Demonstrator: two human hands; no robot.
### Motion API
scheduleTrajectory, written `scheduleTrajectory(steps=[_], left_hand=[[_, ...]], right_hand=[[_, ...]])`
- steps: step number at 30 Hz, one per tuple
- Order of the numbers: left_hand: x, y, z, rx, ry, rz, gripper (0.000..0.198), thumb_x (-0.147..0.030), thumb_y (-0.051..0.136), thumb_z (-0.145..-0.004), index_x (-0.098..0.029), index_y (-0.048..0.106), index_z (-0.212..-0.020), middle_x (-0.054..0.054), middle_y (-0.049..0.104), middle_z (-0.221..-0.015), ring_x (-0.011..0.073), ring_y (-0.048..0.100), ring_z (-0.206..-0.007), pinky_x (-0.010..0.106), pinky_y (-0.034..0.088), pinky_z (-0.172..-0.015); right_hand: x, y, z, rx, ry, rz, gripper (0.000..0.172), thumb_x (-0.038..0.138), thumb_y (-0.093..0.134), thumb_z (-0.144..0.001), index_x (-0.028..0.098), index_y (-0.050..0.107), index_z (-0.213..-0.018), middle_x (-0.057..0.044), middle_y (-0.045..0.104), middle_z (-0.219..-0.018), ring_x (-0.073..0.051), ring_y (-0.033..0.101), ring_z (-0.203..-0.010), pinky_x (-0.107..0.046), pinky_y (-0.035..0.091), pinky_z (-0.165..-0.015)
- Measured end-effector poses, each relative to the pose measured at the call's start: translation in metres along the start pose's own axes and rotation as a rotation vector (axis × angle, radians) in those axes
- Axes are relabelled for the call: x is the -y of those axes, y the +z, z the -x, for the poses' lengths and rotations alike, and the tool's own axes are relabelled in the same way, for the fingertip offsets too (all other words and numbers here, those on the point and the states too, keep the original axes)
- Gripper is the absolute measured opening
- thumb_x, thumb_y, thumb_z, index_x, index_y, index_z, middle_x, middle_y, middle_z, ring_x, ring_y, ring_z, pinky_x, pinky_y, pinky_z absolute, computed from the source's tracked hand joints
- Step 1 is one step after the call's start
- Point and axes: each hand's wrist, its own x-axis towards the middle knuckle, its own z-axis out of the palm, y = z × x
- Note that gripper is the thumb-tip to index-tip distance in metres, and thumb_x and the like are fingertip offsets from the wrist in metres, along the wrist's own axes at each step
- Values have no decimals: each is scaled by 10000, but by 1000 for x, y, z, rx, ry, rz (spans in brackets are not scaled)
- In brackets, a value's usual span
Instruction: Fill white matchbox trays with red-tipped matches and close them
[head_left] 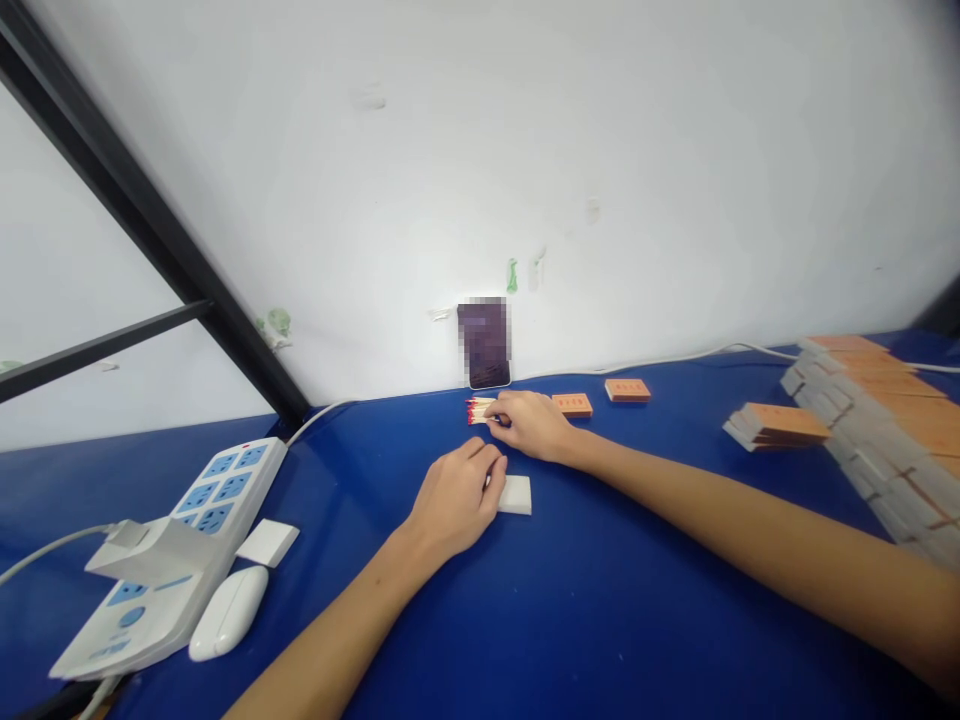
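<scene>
Red-tipped matches [480, 411] lie in a small bunch on the blue table, below a propped phone. My right hand [531, 422] reaches over them from the right, with thumb and forefinger pinched at the near side of the bunch. How many matches are between those fingertips is too small to tell. Closer to me, my left hand [459, 492] has its fingers curled against the left end of a small white matchbox tray [516, 495]. That hand covers the tray's left end. Just beyond my right hand sits an orange matchbox [572, 405], partly behind it.
Another matchbox [628, 390] lies further right. Stacked matchboxes [892, 420] fill the right side, with a small loose pile [780, 424] beside them. The phone [486, 342] leans on the wall. At left are a power strip [251, 470], a white case [229, 612] and a white block [268, 542].
</scene>
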Motion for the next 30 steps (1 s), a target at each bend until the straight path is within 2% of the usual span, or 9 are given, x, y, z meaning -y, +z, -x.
scheduleTrajectory(steps=[3,6,9,13,14,17,22,26,30], left_hand=[[15,-5,-9,-103,-118,57,373,-320,372,-964,-176,591,-699,43,584,-736,154,543,-680,283,378,-647],[46,-10,-23,-145,-303,175,468,-376,409,-918,-171,470,-502,6,477,-544,128,457,-548,280,319,-578],[82,-13,-40,-161,-423,470,478,-457,436,-882,-179,453,-493,-31,367,-440,99,345,-447,264,265,-502],[110,-14,-57,-320,-438,699,398,-436,449,-850,-192,433,-536,-50,316,-422,89,313,-421,252,255,-472],[113,-13,-58,-320,-429,698,371,-428,457,-842,-189,447,-558,-49,332,-437,90,327,-428,249,260,-470],[112,-10,-58,-162,-345,561,308,-410,506,-815,-166,536,-629,-42,417,-490,93,375,-467,234,292,-488],[102,-4,-51,-1,-182,352,229,-358,532,-806,-154,634,-790,-24,550,-604,114,476,-552,233,361,-560],[95,-3,-44,-24,-40,133,178,-279,500,-848,-181,649,-843,-38,518,-597,111,460,-553,236,356,-582],[90,-5,-39,-31,10,48,166,-244,510,-844,-190,659,-894,-30,537,-638,112,470,-577,237,355,-592]], right_hand=[[-1,0,0,-24,-18,-11,201,281,540,-869,248,710,-972,-23,695,-927,-171,614,-814,-267,353,-655],[0,0,0,-23,-39,-10,189,276,524,-877,240,707,-913,-26,700,-926,-172,616,-816,-270,351,-659],[-1,0,0,-28,-53,-14,196,283,514,-883,240,705,-880,-25,709,-918,-173,616,-796,-273,345,-650],[-2,1,0,-27,-74,-66,192,260,526,-872,238,716,-877,-17,714,-870,-162,609,-766,-263,342,-641],[-3,1,0,-23,-76,-83,192,251,528,-869,235,719,-874,-14,712,-852,-157,605,-754,-259,342,-640],[-4,2,0,-24,-77,-118,183,240,545,-853,227,727,-862,-10,699,-798,-146,587,-710,-251,337,-634],[-6,5,0,-65,-105,-195,152,205,582,-810,215,733,-830,8,658,-714,-117,538,-640,-233,317,-613],[-8,5,-1,-103,-75,-321,155,222,578,-833,192,724,-876,18,633,-682,-98,509,-600,-220,310,-593],[-8,4,-1,-85,-8,-264,137,220,586,-819,193,721,-824,13,636,-689,-107,507,-608,-231,305,-600]])
